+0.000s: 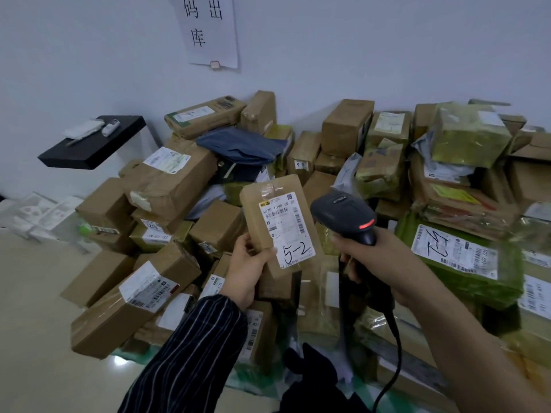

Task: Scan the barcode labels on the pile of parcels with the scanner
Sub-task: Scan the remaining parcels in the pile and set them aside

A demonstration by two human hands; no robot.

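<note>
- The pile of parcels (185,186) is heaped on the floor against the wall: dozens of brown boxes and green-wrapped packs. Nothing shows which are scanned, so I judge most of the job is left.
- 1 green-wrapped parcel (429,234) lies label-up on the right with a handwritten mark, possibly already handled.
- 1 flat brown parcel (253,210) is held up above the pile, facing the camera.
- The scanner (343,213) is just right of it, with a red light lit. Its nose points toward the pile, not the label, so I cannot tell whether this scan is made.
- The right hand (366,254) is wrapped round the scanner's handle.
- The left hand (247,263) pinches the parcel's lower left edge, thumb in front.
- Its label (286,231) reads "5-2".
</note>
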